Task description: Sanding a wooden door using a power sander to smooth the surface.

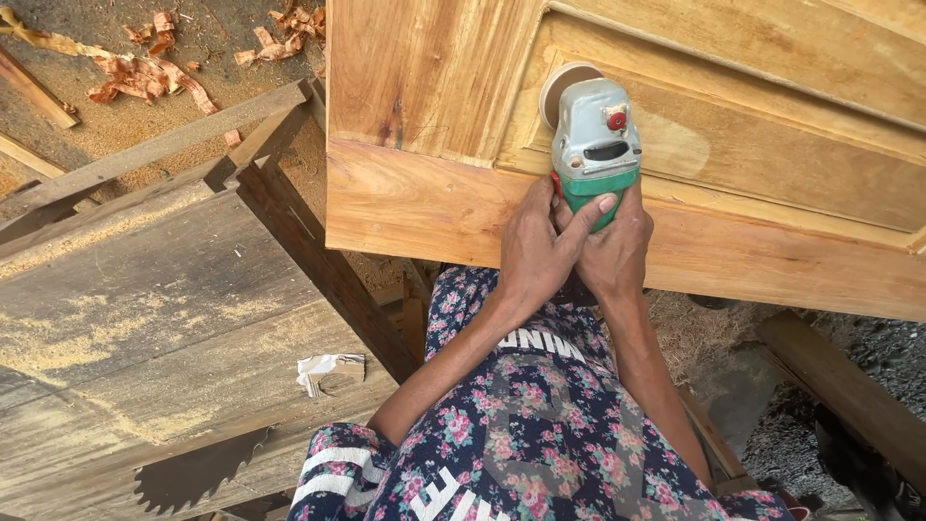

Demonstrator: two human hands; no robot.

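Single head-worn view, looking steeply down from above the person's own body; the flower-print dark garment [540, 444] fills the near bottom centre. Camera sits close, both forearms run up from the near edge to frame centre. It faces forward and down onto the pale paneled wooden door slab [434, 106] across the far and right side. The dusty grey plank saw table [145, 318] takes the left, sawdust floor with curled wood shavings [145, 72] at far left. No second view, so no overlap.
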